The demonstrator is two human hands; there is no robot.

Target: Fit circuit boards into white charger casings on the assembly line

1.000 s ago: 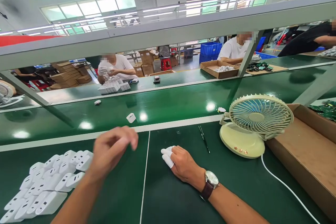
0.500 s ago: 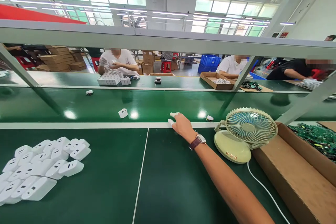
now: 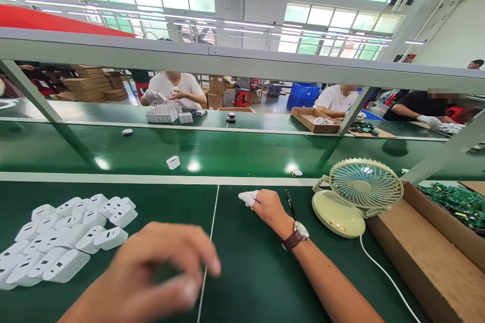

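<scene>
My left hand (image 3: pixel 159 267) hovers low over the green table near its front edge, fingers curved and smeared by motion; nothing shows in it. Just to its left lies a pile of several white charger housings (image 3: pixel 64 242). My right hand (image 3: pixel 267 207), with a wristwatch and white finger cots on the fingertips, rests on the table near the white line, fingers curled together. Black tweezers (image 3: pixel 290 203) lie just right of it. On the belt beyond sit one white charger (image 3: pixel 173 162) and a small white part (image 3: pixel 296 172).
A cream desk fan (image 3: pixel 356 197) with a white cable stands right of my right hand. A shallow cardboard box (image 3: pixel 435 247) fills the right side, green circuit boards (image 3: pixel 454 199) behind it. A grey metal frame (image 3: pixel 227 63) spans overhead. People work across the belt.
My right hand has drawn back from the belt's edge to the table and curled its fingers. My left hand has come back into view at the bottom. The white charger drifted left on the belt.
</scene>
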